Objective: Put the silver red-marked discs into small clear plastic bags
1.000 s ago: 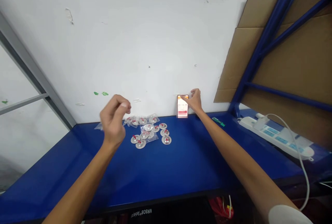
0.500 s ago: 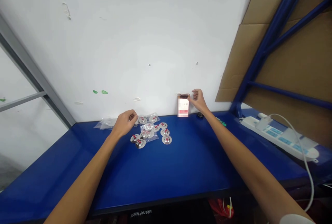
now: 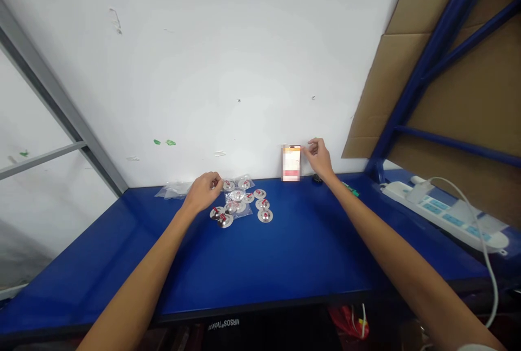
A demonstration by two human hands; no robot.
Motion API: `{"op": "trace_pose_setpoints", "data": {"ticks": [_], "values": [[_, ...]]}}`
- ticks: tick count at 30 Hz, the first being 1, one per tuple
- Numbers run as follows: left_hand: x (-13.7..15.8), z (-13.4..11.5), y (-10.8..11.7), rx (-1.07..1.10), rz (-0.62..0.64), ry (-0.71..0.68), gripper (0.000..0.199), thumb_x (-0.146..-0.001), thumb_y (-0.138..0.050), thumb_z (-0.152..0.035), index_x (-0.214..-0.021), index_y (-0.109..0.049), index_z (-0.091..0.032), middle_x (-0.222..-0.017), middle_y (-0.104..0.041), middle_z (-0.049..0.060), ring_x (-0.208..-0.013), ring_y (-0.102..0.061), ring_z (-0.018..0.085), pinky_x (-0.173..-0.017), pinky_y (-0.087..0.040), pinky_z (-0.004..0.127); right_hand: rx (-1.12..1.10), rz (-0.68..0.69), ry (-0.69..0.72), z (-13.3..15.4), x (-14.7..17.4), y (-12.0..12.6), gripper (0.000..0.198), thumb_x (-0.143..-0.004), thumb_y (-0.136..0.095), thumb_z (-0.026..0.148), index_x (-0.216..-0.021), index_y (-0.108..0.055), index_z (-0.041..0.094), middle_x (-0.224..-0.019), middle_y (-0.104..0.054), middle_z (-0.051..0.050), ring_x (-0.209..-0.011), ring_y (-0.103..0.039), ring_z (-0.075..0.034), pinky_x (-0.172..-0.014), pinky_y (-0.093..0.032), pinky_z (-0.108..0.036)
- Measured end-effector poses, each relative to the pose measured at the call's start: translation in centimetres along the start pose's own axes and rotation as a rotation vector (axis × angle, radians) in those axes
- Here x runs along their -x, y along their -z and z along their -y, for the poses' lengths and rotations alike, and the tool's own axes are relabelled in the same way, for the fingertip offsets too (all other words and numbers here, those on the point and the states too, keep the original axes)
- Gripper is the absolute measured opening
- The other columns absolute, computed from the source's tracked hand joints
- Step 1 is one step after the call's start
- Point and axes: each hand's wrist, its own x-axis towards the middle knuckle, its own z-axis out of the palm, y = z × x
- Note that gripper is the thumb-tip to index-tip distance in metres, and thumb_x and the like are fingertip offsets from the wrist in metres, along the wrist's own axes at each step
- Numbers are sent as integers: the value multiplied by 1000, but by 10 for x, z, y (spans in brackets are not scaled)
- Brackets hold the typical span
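Several small silver finger cymbals (image 3: 265, 215) with red loops lie in a loose cluster on the blue table. Some of them are on or in clear plastic bags (image 3: 245, 211). My left hand (image 3: 204, 189) rests at the cluster's back left edge, its fingers curled in; whatever they may hold is hidden. A lit phone (image 3: 291, 164) leans upright against the wall, its screen partly blurred. Just right of the phone's upper edge is my right hand (image 3: 319, 157), fingers bent and apart, holding nothing visible.
Clear plastic bags (image 3: 174, 190) lie behind my left wrist. A small black object (image 3: 316, 178) sits below my right hand. On the right, a white power strip (image 3: 445, 215) carries a plug and cable, near a blue metal frame (image 3: 423, 69) and cardboard (image 3: 366, 101).
My right hand has drawn slightly away from the phone's top corner, and the phone's screen shows a different page. My left hand stays by the cymbals. The view has shifted a little.
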Motion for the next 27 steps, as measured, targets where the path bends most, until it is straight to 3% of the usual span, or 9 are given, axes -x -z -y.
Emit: {"op": "trace_pose_setpoints", "data": {"ticks": [1, 3, 5, 7, 11, 15, 18, 24, 27], "values": [[0, 0, 1, -8, 10, -12, 28, -102, -50, -41, -86, -64, -23, -87, -71, 6, -84, -64, 26, -76, -42, 36, 33, 9, 9, 7, 6, 2, 23, -101, -59, 48, -104, -59, 25, -77, -57, 2, -74, -58, -20, -75, -49, -35], [0, -1, 3, -23, 46, -38, 33, -104, -48, -44, -85, -65, -23, -85, -70, 6, -81, -63, 25, -74, -40, 36, 65, 107, 41, 24, 22, 5, 23, -107, -47, 40, -101, -63, 24, -71, -59, 2, -69, -59, -20, -72, -47, -34], [1, -4, 6, -29, 81, -55, 38, -105, -46, -46, -82, -65, -23, -81, -70, 6, -76, -61, 24, -71, -39, 35, 30, 246, 112, 41, 41, 5, 21, -104, -50, 28, -119, -64, 24, -88, -70, -2, -80, -66, -21, -78, -50, -34], [2, -9, 10, -28, 96, -63, 41, -106, -44, -47, -81, -66, -22, -78, -69, 5, -72, -60, 23, -69, -37, 35, 22, 378, 207, 57, 61, 1, 31, -98, -56, 21, -128, -62, 24, -108, -73, -6, -90, -68, -23, -83, -54, -36], [5, -16, 11, -2, 142, -63, 39, -104, -48, -50, -88, -71, -23, -86, -74, 6, -78, -64, 24, -71, -40, 35, 115, 630, 347, 85, 98, -13, 23, -100, -58, 21, -119, -69, 25, -109, -73, -8, -102, -68, -27, -92, -56, -42], [8, -13, -5, 15, 262, -61, 33, -98, -59, -53, -100, -74, -23, -98, -78, 8, -88, -69, 28, -75, -44, 36, 190, 799, 423, 94, 116, -23, 18, -102, -62, 28, -116, -73, 27, -113, -72, -9, -107, -68, -30, -93, -56, -45], [9, -8, -20, 29, 294, -52, 29, -94, -66, -49, -101, -74, -22, -93, -78, 8, -83, -69, 28, -71, -44, 36, 187, 865, 384, 90, 119, -24, 19, -102, -62, 28, -118, -73, 27, -113, -72, -9, -104, -69, -29, -90, -57, -44], [9, -9, -28, 181, 282, -65, 21, -94, -61, -35, -87, -75, -22, -82, -76, 5, -71, -67, 23, -66, -42, 33, 149, 838, 305, 75, 121, -30, 36, -104, -61, 32, -140, -65, 27, -119, -72, -9, -103, -71, -27, -86, -58, -41], [9, -16, -26, 210, 230, -74, 21, -95, -59, -35, -88, -74, -21, -83, -76, 4, -73, -67, 22, -68, -43, 32, 170, 859, 343, 70, 124, -38, 28, -107, -59, 34, -132, -70, 28, -117, -72, -9, -105, -70, -27, -89, -57, -41]]}}
